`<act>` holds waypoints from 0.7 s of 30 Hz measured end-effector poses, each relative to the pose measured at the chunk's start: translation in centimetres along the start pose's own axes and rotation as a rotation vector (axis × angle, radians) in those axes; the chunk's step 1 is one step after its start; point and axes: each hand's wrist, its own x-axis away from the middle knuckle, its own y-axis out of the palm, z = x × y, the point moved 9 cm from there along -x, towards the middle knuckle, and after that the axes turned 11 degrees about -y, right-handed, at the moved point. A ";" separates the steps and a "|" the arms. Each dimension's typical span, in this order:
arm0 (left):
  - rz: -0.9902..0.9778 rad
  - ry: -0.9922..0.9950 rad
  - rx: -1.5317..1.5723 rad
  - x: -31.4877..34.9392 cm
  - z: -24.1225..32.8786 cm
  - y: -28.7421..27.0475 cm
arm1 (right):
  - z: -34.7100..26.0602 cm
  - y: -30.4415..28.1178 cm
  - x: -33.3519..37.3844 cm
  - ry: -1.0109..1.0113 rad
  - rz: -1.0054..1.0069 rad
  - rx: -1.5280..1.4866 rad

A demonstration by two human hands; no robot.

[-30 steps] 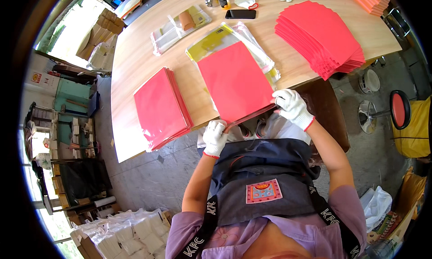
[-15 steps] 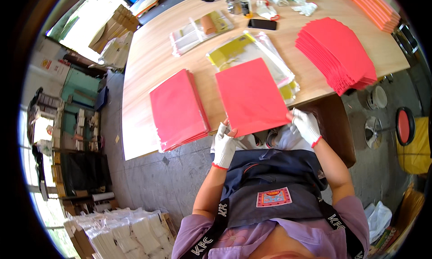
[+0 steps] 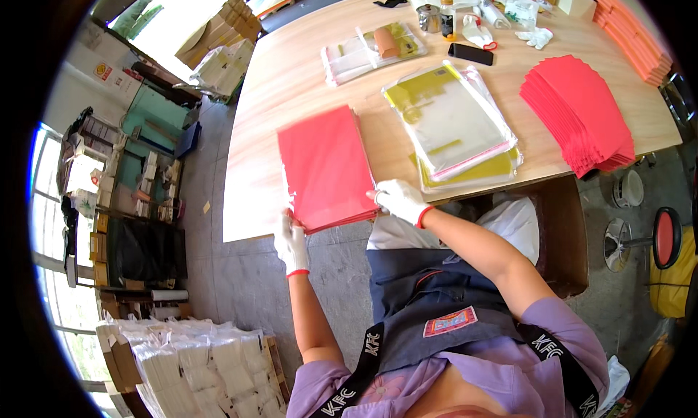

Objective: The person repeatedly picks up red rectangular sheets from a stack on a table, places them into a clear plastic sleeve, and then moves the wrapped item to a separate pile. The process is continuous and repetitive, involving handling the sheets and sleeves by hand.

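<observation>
A red sheet in thin glossy plastic [image 3: 323, 163] lies on top of the red stack at the table's near left edge. White work gloves with red cuffs cover both hands, bare at the fingertips. My left hand [image 3: 292, 247] pinches the near left corner of the sheet. At its near right corner my right hand [image 3: 398, 202] has its fingers closed on the edge. To the right of the stack lies a pile of clear plastic sleeves [image 3: 451, 120] with yellow-green printing. Farther right is a fanned pile of red sheets [image 3: 582, 116].
Toward the back lie a wrapped bundle of sleeves [image 3: 352, 58], a black phone [image 3: 471, 53], a bottle [image 3: 448, 18], a metal jar [image 3: 429, 18] and a loose glove [image 3: 535, 38]. Orange-red stacks [image 3: 629, 29] line the far right. A stool [image 3: 664, 236] stands off the table's right side.
Both hands have carried the red sheet left, from over the plastic sleeves onto the red stack. The sleeves are now uncovered. The view has shifted left.
</observation>
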 end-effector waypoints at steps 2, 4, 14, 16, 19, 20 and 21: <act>0.178 0.100 0.153 -0.9 -4.5 1.0 | -0.2 -0.2 0.7 0.080 -0.022 0.030; 0.006 -0.225 0.655 -0.2 -4.7 2.7 | 1.2 -1.0 2.0 0.068 -0.006 -0.281; 0.445 0.518 0.328 8.6 6.3 -2.5 | 7.7 -34.1 28.1 0.065 1.292 -0.282; 0.309 0.747 0.441 10.0 9.0 -0.1 | 9.3 -38.9 32.9 0.202 1.401 -0.179; 0.144 0.780 0.569 11.6 14.9 3.5 | 11.7 -42.2 34.1 0.393 1.320 -0.216; 0.072 0.822 0.590 12.1 16.2 4.9 | 12.7 -42.9 34.6 0.415 1.297 -0.257; 0.052 0.814 0.515 12.6 17.7 5.9 | 13.3 -43.5 34.5 0.410 1.279 -0.275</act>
